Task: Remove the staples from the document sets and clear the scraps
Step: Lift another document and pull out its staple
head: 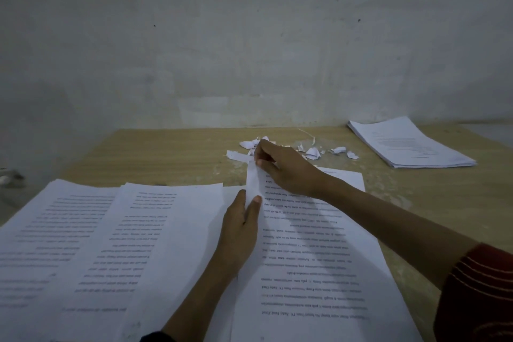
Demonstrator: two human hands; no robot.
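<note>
White paper strip [254,180] is pinched at both ends. The right hand [283,169] clamps its far end with the fingertips. The left hand [240,228] clamps its near end between thumb and finger, at the left edge of the printed document [311,253]. The document lies flat on the wooden table [166,153]. Torn scraps [312,152] sit just beyond its far edge, loose pages [97,244] to its left, and a neat stack [410,144] well beyond its far right corner. No staple is visible. Likely risks: an uneven pull runs the tear into printed lines, and a staple hidden in the strip drops unnoticed among the scraps.
</note>
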